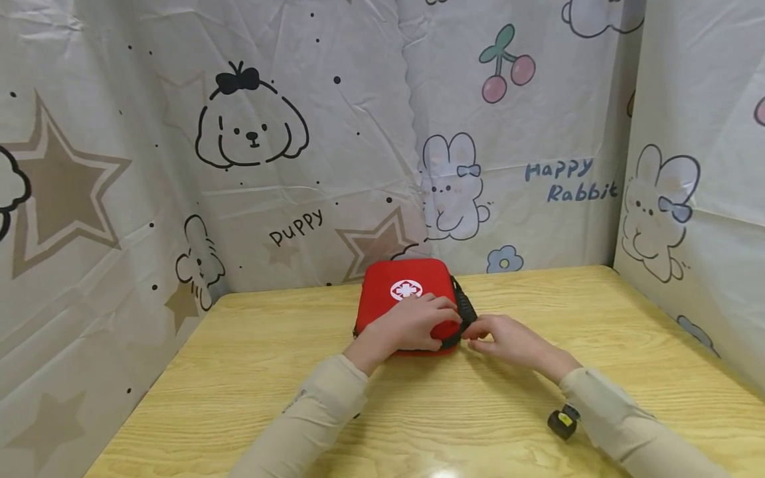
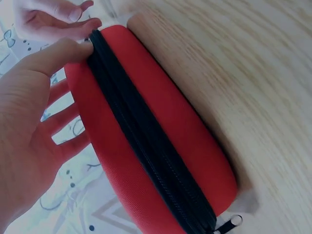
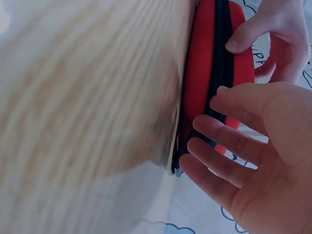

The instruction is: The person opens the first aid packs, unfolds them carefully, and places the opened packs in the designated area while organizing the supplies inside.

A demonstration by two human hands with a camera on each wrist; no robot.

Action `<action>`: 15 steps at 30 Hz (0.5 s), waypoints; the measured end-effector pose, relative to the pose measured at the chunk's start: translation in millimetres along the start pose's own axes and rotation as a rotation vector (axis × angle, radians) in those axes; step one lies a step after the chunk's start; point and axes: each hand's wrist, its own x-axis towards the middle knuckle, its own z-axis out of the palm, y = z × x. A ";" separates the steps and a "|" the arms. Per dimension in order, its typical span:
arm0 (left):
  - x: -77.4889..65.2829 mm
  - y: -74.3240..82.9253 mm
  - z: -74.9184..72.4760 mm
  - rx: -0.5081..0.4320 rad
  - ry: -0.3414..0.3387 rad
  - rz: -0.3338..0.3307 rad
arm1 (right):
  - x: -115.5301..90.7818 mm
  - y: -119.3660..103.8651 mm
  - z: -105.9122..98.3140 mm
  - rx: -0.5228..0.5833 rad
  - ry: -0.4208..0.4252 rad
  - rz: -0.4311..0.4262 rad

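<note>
A red first-aid bag [image 1: 382, 292] with a white cross emblem lies on the table, its black zipper [image 2: 146, 131] running along the front side. My left hand [image 1: 415, 322] grips its front right part, thumb pressed at the zipper and fingers over the lid. At the front right corner is my right hand [image 1: 505, 342], its loosely bent fingers [image 3: 219, 163] close against the zipper band; nothing shows between them, and exact contact is unclear. A black strap handle [image 1: 463, 302] stands on the bag's right side. A metal zipper pull [image 2: 230, 224] hangs at the opposite end.
The bag sits on a wood-grain table [image 1: 269, 372] near its back edge. Behind and at the sides hangs a pale cloth [image 1: 358, 99] printed with cartoon animals and stars. A small black device with a yellow mark [image 1: 564, 421] is at my right sleeve.
</note>
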 end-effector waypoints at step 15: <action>3.6 5.5 -3.0 0.030 -0.061 -0.082 | 1.3 -0.6 -0.6 -0.008 -0.008 -0.002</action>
